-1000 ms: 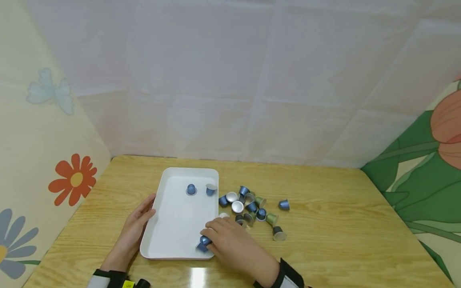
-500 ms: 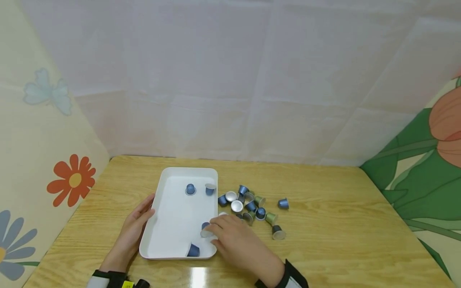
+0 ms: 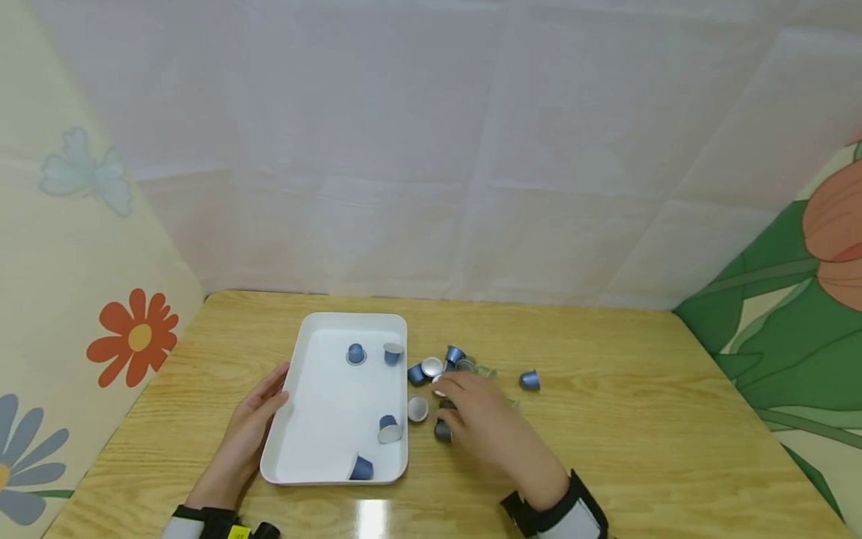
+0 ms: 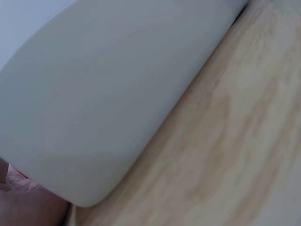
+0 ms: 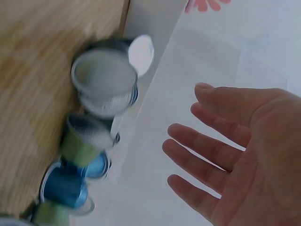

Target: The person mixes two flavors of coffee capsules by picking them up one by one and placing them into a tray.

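Observation:
A white tray (image 3: 330, 404) lies on the table with several blue coffee capsules (image 3: 361, 469) in it, some upright and some tipped over. My left hand (image 3: 252, 419) holds the tray's left edge, thumb at the rim and fingers along the outer wall. Beside the tray's right side, my right hand (image 3: 488, 419) hovers over a pile of loose capsules. In the right wrist view that hand's fingers (image 5: 202, 157) are spread apart with nothing between them. Below them are a green capsule (image 5: 77, 148) and a blue capsule (image 5: 63, 186). Part of the pile is hidden under the hand.
A single blue capsule (image 3: 530, 380) lies apart, right of the pile. A pale-lidded capsule (image 3: 417, 409) rests close against the tray's right wall. White cloth (image 3: 431, 165) hangs behind the wooden table (image 3: 640, 419), with printed panels at both sides.
My right hand has let go of a blue capsule near the tray's right wall and moved right to the pile. Another blue capsule has shifted to the tray's front. My left hand stays put.

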Motion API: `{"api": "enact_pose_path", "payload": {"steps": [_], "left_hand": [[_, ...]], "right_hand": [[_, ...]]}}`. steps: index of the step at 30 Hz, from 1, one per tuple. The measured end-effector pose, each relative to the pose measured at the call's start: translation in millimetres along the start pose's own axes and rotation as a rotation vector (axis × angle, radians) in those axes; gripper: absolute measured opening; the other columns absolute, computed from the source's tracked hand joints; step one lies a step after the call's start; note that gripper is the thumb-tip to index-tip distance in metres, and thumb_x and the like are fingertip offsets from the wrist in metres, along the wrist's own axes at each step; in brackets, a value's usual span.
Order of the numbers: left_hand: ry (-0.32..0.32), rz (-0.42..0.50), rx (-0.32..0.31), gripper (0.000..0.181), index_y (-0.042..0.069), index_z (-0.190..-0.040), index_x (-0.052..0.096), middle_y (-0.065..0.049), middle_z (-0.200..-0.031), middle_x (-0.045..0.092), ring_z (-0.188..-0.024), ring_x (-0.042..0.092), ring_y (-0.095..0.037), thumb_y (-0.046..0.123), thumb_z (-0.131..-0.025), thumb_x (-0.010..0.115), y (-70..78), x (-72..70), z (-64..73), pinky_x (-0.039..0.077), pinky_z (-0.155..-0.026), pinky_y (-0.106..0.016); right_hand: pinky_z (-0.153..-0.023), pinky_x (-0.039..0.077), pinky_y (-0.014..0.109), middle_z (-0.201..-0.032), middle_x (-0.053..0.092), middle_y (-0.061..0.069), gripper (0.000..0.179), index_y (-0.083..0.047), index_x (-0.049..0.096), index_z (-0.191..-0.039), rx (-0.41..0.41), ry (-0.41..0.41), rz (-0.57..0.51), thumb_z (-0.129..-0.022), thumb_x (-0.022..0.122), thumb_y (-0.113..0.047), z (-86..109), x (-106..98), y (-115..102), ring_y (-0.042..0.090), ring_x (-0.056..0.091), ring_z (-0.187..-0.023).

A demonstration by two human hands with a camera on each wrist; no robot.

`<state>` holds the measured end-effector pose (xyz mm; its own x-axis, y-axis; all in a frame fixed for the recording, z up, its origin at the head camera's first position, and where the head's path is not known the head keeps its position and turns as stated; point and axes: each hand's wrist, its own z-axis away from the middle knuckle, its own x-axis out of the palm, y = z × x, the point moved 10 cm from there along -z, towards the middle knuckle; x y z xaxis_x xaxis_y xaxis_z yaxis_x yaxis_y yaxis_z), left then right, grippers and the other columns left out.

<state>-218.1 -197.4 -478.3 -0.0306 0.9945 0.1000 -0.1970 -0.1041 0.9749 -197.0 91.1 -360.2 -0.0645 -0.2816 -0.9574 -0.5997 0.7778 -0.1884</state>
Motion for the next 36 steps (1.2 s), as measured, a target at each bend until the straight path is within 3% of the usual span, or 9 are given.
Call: {"api": "enact_pose_path", "payload": {"steps": [4, 11, 17, 27, 32, 36], "left_hand": [[-0.004, 0.007, 0.004, 0.057, 0.009, -0.158, 0.023, -0.007, -0.163, 0.02, -0.149, 0.018, -0.022, 0.014, -0.106, 0.045, 0.2, 0.6, -0.3, 0.039, -0.091, -0.006], [0.007, -0.013, -0.012, 0.056, 0.011, -0.158, 0.024, -0.005, -0.163, 0.019, -0.148, 0.018, -0.02, 0.015, -0.106, 0.044, -0.7, -0.7, 0.2, 0.036, -0.102, -0.012], [0.005, -0.009, -0.018, 0.056, 0.011, -0.158, 0.024, -0.005, -0.163, 0.019, -0.148, 0.018, -0.02, 0.015, -0.106, 0.044, -1.2, -0.2, 0.7, 0.037, -0.099, -0.011], [0.02, -0.012, -0.028, 0.055, 0.011, -0.158, 0.024, -0.004, -0.163, 0.02, -0.147, 0.021, -0.019, 0.014, -0.106, 0.043, 0.3, -0.4, -0.4, 0.036, -0.103, -0.014], [0.017, 0.002, -0.022, 0.055, 0.011, -0.158, 0.024, -0.005, -0.163, 0.019, -0.147, 0.021, -0.02, 0.012, -0.106, 0.043, -0.3, 0.2, -0.6, 0.038, -0.096, -0.009], [0.012, 0.0, -0.017, 0.055, 0.011, -0.158, 0.024, -0.005, -0.163, 0.019, -0.148, 0.02, -0.02, 0.013, -0.106, 0.043, -0.9, 0.0, -0.2, 0.037, -0.102, -0.013]], "right_hand": [[-0.098, 0.048, 0.047, -0.125, 0.064, 0.008, 0.035, -0.009, 0.066, -0.123, 0.082, 0.025, -0.041, -0.09, 0.074, -0.016, 1.8, -8, 28, 0.029, 0.059, -0.116], [-0.093, 0.051, 0.049, -0.121, 0.065, 0.013, 0.037, -0.003, 0.065, -0.122, 0.133, 0.082, -0.058, -0.087, 0.076, -0.007, 6.4, -19, 65, 0.033, 0.062, -0.11], [-0.095, 0.049, 0.053, -0.127, 0.062, 0.017, 0.04, -0.002, 0.062, -0.128, 0.247, 0.048, -0.163, -0.091, 0.072, -0.01, 14.9, -21, 94, 0.037, 0.059, -0.114], [-0.1, 0.042, 0.059, -0.127, 0.059, 0.027, 0.039, 0.006, 0.059, -0.128, 0.323, 0.007, -0.172, -0.092, 0.068, -0.006, 24.5, -12, 138, 0.047, 0.054, -0.119], [-0.096, 0.045, 0.058, -0.126, 0.058, 0.031, 0.042, 0.01, 0.057, -0.129, 0.399, -0.088, -0.169, -0.091, 0.068, -0.004, 31.0, 2, 155, 0.047, 0.055, -0.115], [-0.098, 0.044, 0.06, -0.13, 0.055, 0.033, 0.045, 0.01, 0.054, -0.133, 0.449, -0.135, -0.193, -0.092, 0.067, -0.006, 35.7, 12, 161, 0.049, 0.053, -0.118]]}}
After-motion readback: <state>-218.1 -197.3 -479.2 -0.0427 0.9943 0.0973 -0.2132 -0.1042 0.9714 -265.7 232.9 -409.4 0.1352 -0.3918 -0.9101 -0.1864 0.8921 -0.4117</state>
